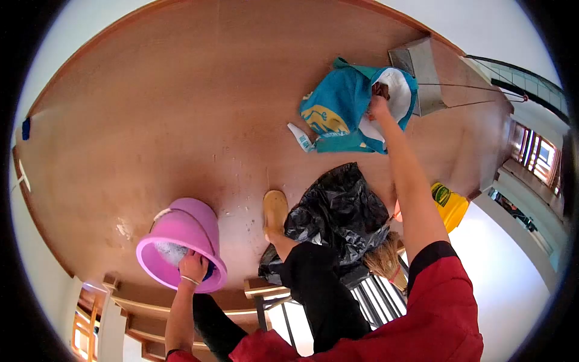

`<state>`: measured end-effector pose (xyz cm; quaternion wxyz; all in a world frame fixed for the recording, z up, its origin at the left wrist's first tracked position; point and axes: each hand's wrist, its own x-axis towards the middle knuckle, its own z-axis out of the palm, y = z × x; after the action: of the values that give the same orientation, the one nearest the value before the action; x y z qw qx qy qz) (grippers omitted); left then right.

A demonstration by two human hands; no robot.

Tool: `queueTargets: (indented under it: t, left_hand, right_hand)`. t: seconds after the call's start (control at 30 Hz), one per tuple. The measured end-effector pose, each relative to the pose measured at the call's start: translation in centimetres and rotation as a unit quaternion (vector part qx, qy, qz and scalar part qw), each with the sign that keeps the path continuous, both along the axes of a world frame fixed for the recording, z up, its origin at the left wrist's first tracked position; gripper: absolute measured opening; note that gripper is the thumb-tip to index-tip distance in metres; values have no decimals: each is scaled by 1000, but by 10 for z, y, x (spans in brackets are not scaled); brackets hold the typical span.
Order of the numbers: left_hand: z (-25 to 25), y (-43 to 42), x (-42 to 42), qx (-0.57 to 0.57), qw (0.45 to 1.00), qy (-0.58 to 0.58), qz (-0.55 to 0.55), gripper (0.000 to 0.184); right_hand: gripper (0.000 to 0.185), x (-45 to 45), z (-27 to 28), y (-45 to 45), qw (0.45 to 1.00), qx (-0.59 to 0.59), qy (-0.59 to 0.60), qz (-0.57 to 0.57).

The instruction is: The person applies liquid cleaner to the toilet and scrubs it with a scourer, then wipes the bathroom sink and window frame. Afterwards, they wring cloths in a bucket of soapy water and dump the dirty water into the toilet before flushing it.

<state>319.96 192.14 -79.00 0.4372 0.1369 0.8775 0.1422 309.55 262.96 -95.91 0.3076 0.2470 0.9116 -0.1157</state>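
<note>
Right hand (378, 108) meets the open bag (339, 93), far right — left hand (194, 266) is in the bucket (188, 224), near left. Their grips I can't tell.

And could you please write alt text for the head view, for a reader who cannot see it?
A person's left hand is inside a sudsy pink bucket, while the right hand is at the open mouth of a teal bag on a brown floor. A black plastic bag is beside one tan shoe.
</note>
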Motion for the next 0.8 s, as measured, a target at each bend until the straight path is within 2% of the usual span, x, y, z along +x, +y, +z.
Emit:
queueTargets:
  t: [0.03, 0.07, 0.1, 0.17, 0.23, 0.3, 0.4, 0.47, 0.53, 0.57, 0.6, 0.63, 0.67, 0.7, 0.73, 0.77, 0.8]
  left_hand:
    - [10, -4, 1, -2, 1000, -3, 5, 16]
    - [25, -8, 2, -9, 999, 3, 30, 14]
    - [44, -12, 3, -17, 998, 9, 55, 13]
    - [79, -17, -1, -7, 998, 32, 54, 11]
    - [125, -21, -4, 17, 994, 72, 80, 11]
    - [166, -26, -8, 34, 990, 90, 105, 13]
    - [230, -20, -29, 100, 981, 56, 157, 18]
    - [274, -15, -49, 147, 980, 6, 131, 27]
    - [304, -15, -57, 194, 975, -12, 111, 54]
    - [321, -13, -64, 200, 974, -33, 105, 74]
    - [332, -12, -64, 224, 966, -47, 119, 86]
    - [331, -13, -61, 259, 955, 5, 146, 93]
    - [346, -16, -65, 313, 932, 0, 184, 80]
    - [328, -19, -54, 397, 900, -19, 177, 68]
    - [312, -29, -36, 479, 861, -35, 167, 57]
    - [338, -50, -32, 558, 747, -249, 261, 48]
    - [364, -71, -28, 592, 664, -339, 307, 44]
  right_hand:
    - [38, -8, 33, -9, 971, -115, 75, -197]
    - [35, -17, 71, -21, 883, -211, 177, -380]
    - [33, -15, 111, -35, 723, -303, 295, -546]
    - [23, -25, 188, -52, 581, -451, 365, -571]
    - [32, -14, 248, -58, 567, -459, 372, -574]
    - [31, -8, 336, -96, 612, -493, 290, -547]
    - [26, -26, 472, -234, 594, -451, 253, -616]
    - [26, 1, 529, -294, 600, -539, 138, -575]
    - [20, 38, 567, -352, 562, -688, -25, -459]
    - [15, 49, 582, -395, 518, -747, -95, -405]
    - [18, 47, 611, -438, 480, -783, -173, -357]
    - [24, 46, 625, -468, 419, -812, -306, -267]
    - [26, 42, 644, -510, 327, -845, -349, -240]
    - [28, 43, 660, -551, 230, -866, -388, -214]
    - [34, 54, 658, -572, 275, -881, -352, -159]
    - [41, 64, 654, -594, 316, -889, -314, -102]
    - [41, 64, 658, -625, 309, -885, -335, -93]
